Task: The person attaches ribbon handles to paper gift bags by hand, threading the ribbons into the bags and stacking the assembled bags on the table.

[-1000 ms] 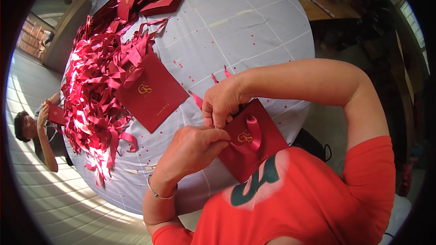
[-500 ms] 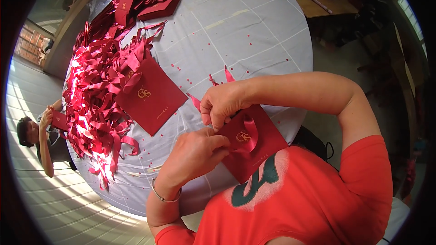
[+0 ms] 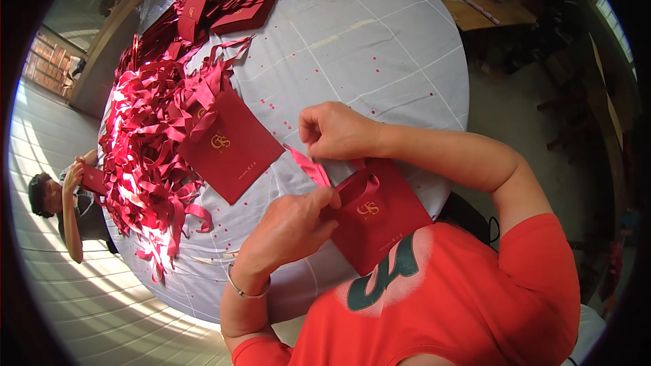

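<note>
A dark red paper gift bag (image 3: 383,220) with a gold emblem lies tilted against my shirt at the table's near edge. My left hand (image 3: 291,227) is closed on its upper left edge, thumb on top. A red ribbon (image 3: 308,166) sticks out past that edge, beyond my left thumb. Above the bag's top edge, my right hand (image 3: 339,132) is raised with its fingers curled in; whatever they pinch, if anything, is hidden. A ribbon handle loops over the bag's front. Left of my hands another red gift bag (image 3: 232,146) lies flat.
A tangled heap of red ribbon handles (image 3: 152,135) covers the table's left side. Stacked red bags (image 3: 237,10) lie behind it. Small red dots are scattered over the grey tablecloth (image 3: 380,47). At far left another person (image 3: 78,196) holds a red bag; a wooden table (image 3: 468,10) stands at far right.
My right hand has lifted away from the bag's top edge, up and slightly right, uncovering the ribbon there. My left hand has stayed at the bag's edge.
</note>
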{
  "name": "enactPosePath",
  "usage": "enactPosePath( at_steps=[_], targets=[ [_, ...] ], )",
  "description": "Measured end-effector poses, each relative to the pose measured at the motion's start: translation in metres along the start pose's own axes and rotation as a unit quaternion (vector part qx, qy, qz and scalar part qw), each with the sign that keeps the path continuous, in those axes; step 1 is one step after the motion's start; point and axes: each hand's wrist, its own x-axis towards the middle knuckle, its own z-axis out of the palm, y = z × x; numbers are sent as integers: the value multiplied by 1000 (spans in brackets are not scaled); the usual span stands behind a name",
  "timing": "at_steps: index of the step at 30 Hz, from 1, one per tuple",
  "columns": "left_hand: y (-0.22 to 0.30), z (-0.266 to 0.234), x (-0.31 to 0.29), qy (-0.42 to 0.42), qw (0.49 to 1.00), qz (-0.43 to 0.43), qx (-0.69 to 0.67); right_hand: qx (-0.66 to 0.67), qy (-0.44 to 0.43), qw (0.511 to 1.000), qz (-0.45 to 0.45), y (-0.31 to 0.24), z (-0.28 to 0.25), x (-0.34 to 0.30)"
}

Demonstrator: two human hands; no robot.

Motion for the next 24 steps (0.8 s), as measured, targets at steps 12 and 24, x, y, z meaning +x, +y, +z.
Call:
enactPosePath(
  at_steps=[12, 24],
  targets=[
    [-8, 5, 2, 35, 997, -55, -49, 50, 58, 997, 8, -6, -28, 10],
    [-6, -5, -1, 64, 990, -111, 56, -13, 72, 996, 44, -10, -56, -64]
  ],
)
